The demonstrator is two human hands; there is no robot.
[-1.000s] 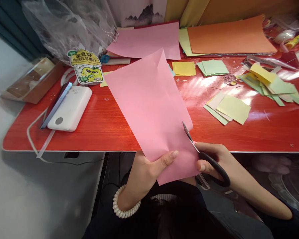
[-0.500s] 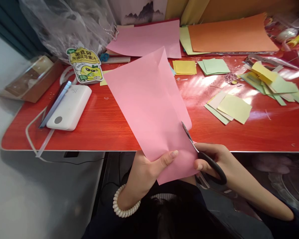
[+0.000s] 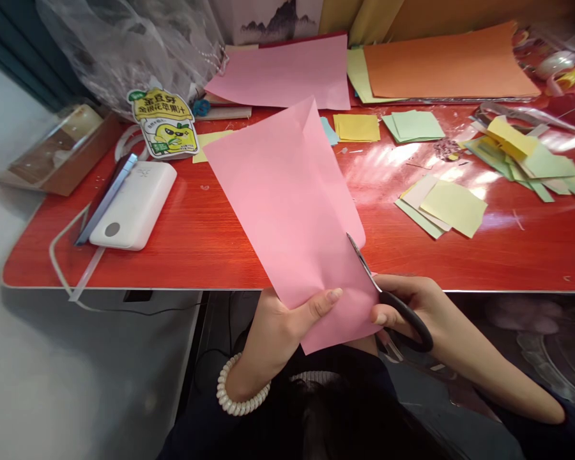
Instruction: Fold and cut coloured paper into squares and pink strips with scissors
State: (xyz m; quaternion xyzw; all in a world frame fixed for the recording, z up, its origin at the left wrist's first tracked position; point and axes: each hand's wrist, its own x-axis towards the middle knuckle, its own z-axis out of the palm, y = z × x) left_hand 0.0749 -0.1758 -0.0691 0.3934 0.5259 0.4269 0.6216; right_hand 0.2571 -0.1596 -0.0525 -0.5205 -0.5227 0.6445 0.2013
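A large sheet of pink paper [image 3: 282, 191] tilts up over the front edge of the red table, creased near its upper right corner. My left hand [image 3: 287, 326] pinches its lower left part, thumb on top and fingers hidden beneath. Black-handled scissors [image 3: 405, 316] are in my right hand [image 3: 412, 303], at the sheet's right side. One blade lies over the paper and points up and left; the other blade is hidden under it. The sheet's right edge is cut open at the blades.
On the table [image 3: 220, 236] lie a white power bank [image 3: 134, 204], a lemon-printed pouch [image 3: 167, 128], yellow squares [image 3: 357, 128], green squares [image 3: 416, 126], pale cut pieces [image 3: 453, 207] and a scrap pile [image 3: 531, 160]. Pink [image 3: 287, 73] and orange sheets [image 3: 450, 64] lie at the back.
The upper end of the pink paper has dipped slightly. Both hands and the scissors have stayed almost in place, and the grips are the same.
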